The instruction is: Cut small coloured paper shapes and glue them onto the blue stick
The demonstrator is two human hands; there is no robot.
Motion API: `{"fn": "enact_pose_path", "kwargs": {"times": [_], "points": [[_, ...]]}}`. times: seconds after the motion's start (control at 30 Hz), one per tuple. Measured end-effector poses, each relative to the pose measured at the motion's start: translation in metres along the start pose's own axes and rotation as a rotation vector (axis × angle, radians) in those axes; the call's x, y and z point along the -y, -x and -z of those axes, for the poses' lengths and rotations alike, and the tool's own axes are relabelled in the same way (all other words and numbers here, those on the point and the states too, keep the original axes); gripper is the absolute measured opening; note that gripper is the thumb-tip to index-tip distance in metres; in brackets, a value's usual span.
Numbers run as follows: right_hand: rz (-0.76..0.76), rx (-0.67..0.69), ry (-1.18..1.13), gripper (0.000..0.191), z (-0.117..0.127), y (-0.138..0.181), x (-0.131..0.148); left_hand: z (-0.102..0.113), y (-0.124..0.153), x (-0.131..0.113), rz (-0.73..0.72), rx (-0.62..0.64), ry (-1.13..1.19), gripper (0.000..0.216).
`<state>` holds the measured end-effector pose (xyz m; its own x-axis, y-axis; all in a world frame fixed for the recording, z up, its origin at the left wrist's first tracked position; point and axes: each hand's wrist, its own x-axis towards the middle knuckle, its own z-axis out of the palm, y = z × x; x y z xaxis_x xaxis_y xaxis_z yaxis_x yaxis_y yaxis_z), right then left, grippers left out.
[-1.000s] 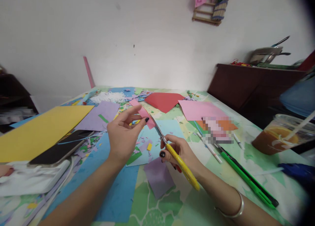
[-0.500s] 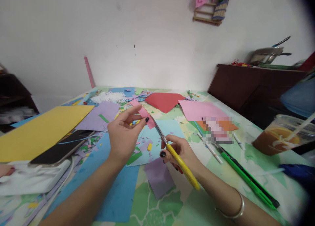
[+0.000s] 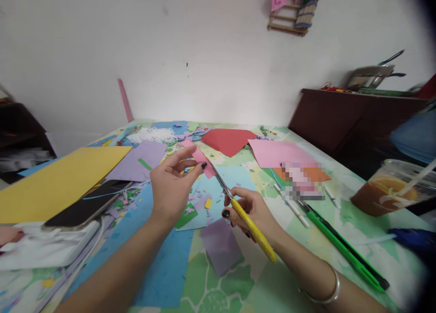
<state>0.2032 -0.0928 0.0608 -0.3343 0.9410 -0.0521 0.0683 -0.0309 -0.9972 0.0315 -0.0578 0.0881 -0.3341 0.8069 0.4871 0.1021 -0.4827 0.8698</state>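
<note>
1. Table cover (image 3: 252, 295), patterned green and white: is being overlaid by coloured papers and scraps.
2. Yellow sheet (image 3: 61, 181): is being displayed flat at far left, well apart from both hands.
3. Blue sheet (image 3: 163, 267): is being partly hidden by the left forearm.
4. Light-blue sheet (image 3: 240, 179): is being dotted by small scraps, below and behind the hands.
5. Pink sheet (image 3: 281, 154): is being kept beyond the right hand, toward the right.
6. Red sheet (image 3: 229, 141): is being set farther back, past the fingertips.
7. Left hand (image 3: 173, 186): is being held raised, thumb and fingers closed in a pinch on the pink strip.
8. Right hand (image 3: 252, 208): is being curled around the scissors, lower and to the right of the left hand.
9. Green cutter knife (image 3: 344, 245): is being left on the cover, right of the right hand.
10. Scissors (image 3: 252, 226), yellow-handled: are being gripped by the right hand, blades pointed up and left to the strip's right edge; whether they are closed over it cannot be told.
11. Pink strip (image 3: 199, 156): is being held at the left fingertips, one end projecting on each side.
12. Yellow scrap (image 3: 207, 204): is being shown between the hands, on the papers beneath.
</note>
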Motion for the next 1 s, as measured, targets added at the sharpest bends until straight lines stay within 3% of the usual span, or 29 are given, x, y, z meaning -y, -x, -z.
{"fn": "enact_pose_path", "kwargs": {"times": [1.0], "points": [[0.023,-0.021,-0.019,0.033,0.0006,-0.0008,-0.0016,0.0003,-0.0031,0.0014,0.111,0.046,0.112,0.044]]}}
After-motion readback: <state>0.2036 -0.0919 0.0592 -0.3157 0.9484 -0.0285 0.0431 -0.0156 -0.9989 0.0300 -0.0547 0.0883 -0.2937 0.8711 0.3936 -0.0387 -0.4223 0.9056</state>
